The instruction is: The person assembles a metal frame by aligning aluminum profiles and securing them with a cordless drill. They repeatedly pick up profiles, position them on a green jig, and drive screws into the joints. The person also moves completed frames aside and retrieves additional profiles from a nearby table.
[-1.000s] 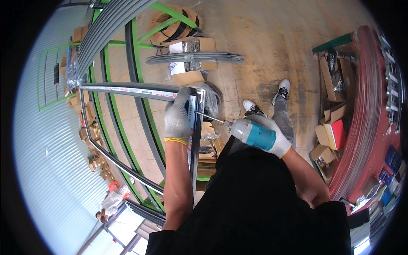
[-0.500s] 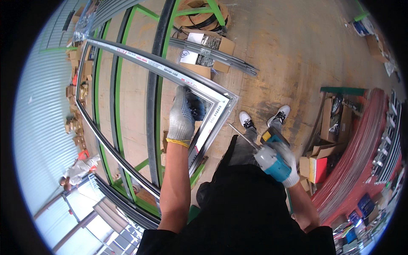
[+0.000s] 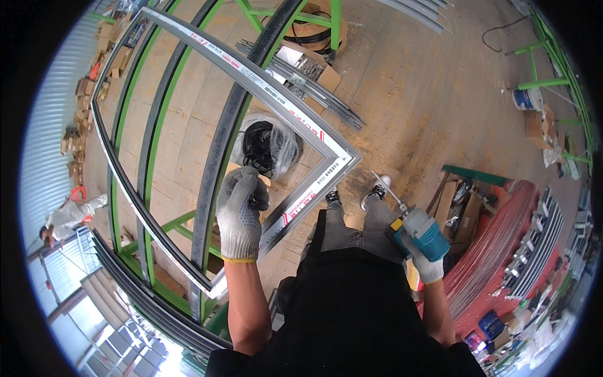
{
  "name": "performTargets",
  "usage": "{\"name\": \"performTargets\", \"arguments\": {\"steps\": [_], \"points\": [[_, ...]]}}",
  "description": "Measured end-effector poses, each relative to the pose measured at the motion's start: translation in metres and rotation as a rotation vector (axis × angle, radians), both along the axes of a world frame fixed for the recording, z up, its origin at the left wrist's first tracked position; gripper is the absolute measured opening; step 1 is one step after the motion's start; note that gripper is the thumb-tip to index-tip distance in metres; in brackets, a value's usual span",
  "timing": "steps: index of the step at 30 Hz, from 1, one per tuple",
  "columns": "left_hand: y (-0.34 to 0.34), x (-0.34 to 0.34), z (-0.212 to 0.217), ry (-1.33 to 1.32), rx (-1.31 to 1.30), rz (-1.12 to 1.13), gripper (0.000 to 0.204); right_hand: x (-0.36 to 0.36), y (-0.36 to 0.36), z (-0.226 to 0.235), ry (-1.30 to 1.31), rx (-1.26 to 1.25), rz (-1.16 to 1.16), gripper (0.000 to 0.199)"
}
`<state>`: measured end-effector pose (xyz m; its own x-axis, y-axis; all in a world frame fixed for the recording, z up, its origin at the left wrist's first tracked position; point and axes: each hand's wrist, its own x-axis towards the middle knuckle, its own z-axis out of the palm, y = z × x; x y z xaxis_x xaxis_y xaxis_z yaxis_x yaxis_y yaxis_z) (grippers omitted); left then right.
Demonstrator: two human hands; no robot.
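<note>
My right hand [image 3: 422,259], in a pale work glove, grips a teal cordless drill [image 3: 427,234] with a long thin bit pointing up and left. A large rectangular window frame [image 3: 276,93] of grey profile, covered in printed white film, lies across the rack, its near corner in front of my legs. Inside the frame's outline is my left hand [image 3: 240,213], gloved in grey-white with a yellow cuff edge. Its fingers are curled in; whatever they hold, if anything, is hidden. The drill bit's tip is to the right of the corner, apart from it.
Green rack rails with black padding [image 3: 217,157] run under the frame. Beneath lies a plastic-wrapped black coil [image 3: 262,147]. An open carton [image 3: 314,66] and grey profiles stand beyond. Film-wrapped red material [image 3: 483,251] is at the right. Another person [image 3: 72,217] is at far left.
My left hand has drawn back from the frame's inner corner, toward me and to the left, fingers curled. The view has shifted. The drill stays in my right hand.
</note>
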<state>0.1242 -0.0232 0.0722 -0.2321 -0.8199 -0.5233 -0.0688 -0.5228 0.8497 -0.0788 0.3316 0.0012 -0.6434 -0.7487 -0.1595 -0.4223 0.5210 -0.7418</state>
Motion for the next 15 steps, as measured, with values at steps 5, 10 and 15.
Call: {"name": "performTargets", "arguments": {"steps": [5,10,15], "points": [[0.048,-0.012,0.026,0.142,0.053,-0.092,0.023,-0.065,-0.030,0.001,-0.332,-0.115,-0.093,0.032],[0.100,-0.050,0.020,0.079,0.257,-0.127,0.026,-0.124,-0.079,0.002,-0.815,-0.289,-0.128,0.040],[0.130,-0.109,-0.019,0.152,0.453,0.217,0.027,-0.188,-0.137,-0.007,-0.842,-0.090,0.250,0.071]]}}
